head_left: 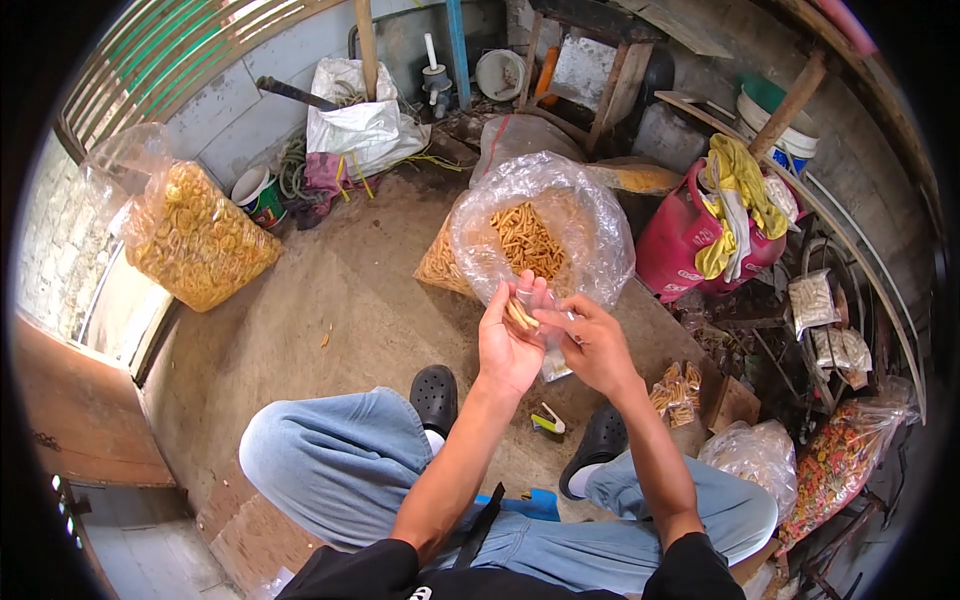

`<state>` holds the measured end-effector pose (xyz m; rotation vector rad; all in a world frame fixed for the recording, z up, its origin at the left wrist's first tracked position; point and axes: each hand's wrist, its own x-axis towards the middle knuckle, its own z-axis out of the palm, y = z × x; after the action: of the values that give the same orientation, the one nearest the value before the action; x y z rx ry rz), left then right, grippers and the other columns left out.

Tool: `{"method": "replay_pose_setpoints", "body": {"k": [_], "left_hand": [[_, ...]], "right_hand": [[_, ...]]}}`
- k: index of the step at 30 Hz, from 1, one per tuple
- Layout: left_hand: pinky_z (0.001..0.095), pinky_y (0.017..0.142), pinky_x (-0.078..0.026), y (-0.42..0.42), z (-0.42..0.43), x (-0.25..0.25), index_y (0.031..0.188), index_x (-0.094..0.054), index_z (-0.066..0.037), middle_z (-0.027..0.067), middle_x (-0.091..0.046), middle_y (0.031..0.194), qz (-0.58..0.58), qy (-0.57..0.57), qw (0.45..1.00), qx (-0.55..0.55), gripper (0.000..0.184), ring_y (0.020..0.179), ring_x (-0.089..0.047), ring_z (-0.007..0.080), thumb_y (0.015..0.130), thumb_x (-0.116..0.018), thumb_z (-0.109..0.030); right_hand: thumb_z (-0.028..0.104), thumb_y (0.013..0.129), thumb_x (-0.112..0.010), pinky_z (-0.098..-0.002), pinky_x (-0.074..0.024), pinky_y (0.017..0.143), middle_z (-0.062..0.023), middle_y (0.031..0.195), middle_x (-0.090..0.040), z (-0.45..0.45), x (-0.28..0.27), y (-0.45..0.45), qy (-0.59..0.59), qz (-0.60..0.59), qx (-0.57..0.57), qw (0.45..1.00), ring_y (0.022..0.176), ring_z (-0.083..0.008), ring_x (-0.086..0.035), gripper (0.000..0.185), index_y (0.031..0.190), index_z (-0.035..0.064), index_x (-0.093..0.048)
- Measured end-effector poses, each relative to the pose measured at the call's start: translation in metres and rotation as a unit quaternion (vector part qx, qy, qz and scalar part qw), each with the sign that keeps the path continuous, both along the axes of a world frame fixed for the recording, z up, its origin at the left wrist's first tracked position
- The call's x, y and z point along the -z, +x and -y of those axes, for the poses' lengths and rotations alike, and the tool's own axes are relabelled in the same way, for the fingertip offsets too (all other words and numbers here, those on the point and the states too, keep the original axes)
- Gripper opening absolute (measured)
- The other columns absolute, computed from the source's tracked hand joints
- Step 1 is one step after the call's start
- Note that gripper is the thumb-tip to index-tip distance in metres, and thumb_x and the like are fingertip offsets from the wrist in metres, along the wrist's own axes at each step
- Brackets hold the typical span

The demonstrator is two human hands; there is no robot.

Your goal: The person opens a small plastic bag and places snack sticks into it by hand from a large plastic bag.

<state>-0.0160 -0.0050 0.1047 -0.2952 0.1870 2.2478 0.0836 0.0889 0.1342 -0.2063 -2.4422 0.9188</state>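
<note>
Honestly, from where I stand, the worry is the small clear plastic packet (556,333) with its pale brown snack sticks (520,314), since thin, slippery film could slide or fold if the two hands pull unevenly. Should its mouth be loose or tipped (I can't make out from here whether it is open or closed), sticks might slip out, some back into the big clear plastic bag (603,232) of brown sticks just beyond, others onto the grey-brown concrete floor (345,300). Pressing too hard could snap the sticks, and a stray foot might knock the small green-and-white tool (547,421) lying between the black perforated clogs (434,398). As for where the packet lies, it rests across the fingers of the left hand (508,350), which is turned palm up, those fingers loosely spread beneath it and the thumb raised at its side. The right hand (597,352) comes over from the other side, back upward, its index finger reaching across the film towards the sticks; its finger and thumb look narrow, pinching the plastic edge, though I can't tell how firmly. The sticks sit nearer the left palm, while the looser film trails towards the right thumb.
</note>
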Motion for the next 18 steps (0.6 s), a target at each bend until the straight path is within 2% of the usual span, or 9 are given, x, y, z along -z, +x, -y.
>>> {"method": "replay_pose_setpoints", "body": {"k": [6, 9, 16, 18], "left_hand": [[0.0377, 0.092, -0.050, 0.000, 0.000, 0.002, 0.096, -0.053, -0.012, 0.0036, -0.063, 0.109, 0.001, -0.005, 1.000, 0.011, 0.017, 0.105, -0.059, 0.0208, 0.098, -0.046, -0.027], [0.0367, 0.089, -0.051, 0.002, -0.002, 0.005, 0.096, -0.053, -0.013, 0.0014, -0.064, 0.108, -0.012, 0.005, 1.000, 0.021, 0.016, 0.102, -0.060, 0.0207, 0.098, -0.046, -0.028], [0.0350, 0.090, -0.051, -0.009, 0.002, 0.015, 0.096, -0.054, -0.013, 0.0005, -0.064, 0.108, -0.025, 0.006, 0.997, 0.066, 0.017, 0.102, -0.061, 0.0195, 0.098, -0.045, -0.027], [0.0350, 0.092, -0.050, -0.010, 0.000, 0.011, 0.096, -0.054, -0.012, -0.0002, -0.064, 0.108, 0.022, -0.030, 0.999, -0.003, 0.018, 0.104, -0.061, 0.0187, 0.099, -0.045, -0.028]], "right_hand": [[0.005, 0.071, -0.072, -0.0339, -0.0504, 0.065, -0.0059, 0.084, -0.062, 0.003, -0.001, -0.003, -0.014, -0.051, -0.011, 0.999, 0.075, -0.0241, -0.062, 0.030, 0.099, 0.0154, -0.072], [0.006, 0.072, -0.073, -0.0340, -0.0502, 0.063, -0.0057, 0.083, -0.062, 0.003, 0.005, -0.002, -0.008, -0.004, 0.027, 1.000, 0.073, -0.0237, -0.062, 0.028, 0.098, 0.0159, -0.072], [0.007, 0.072, -0.072, -0.0327, -0.0498, 0.061, -0.0059, 0.078, -0.061, 0.003, 0.008, -0.003, -0.011, -0.006, 0.032, 0.999, 0.070, -0.0232, -0.061, 0.025, 0.096, 0.0152, -0.072], [0.007, 0.073, -0.072, -0.0327, -0.0495, 0.060, -0.0061, 0.077, -0.060, 0.005, 0.011, -0.005, -0.020, -0.042, 0.013, 0.999, 0.069, -0.0232, -0.061, 0.022, 0.094, 0.0138, -0.072]]}}
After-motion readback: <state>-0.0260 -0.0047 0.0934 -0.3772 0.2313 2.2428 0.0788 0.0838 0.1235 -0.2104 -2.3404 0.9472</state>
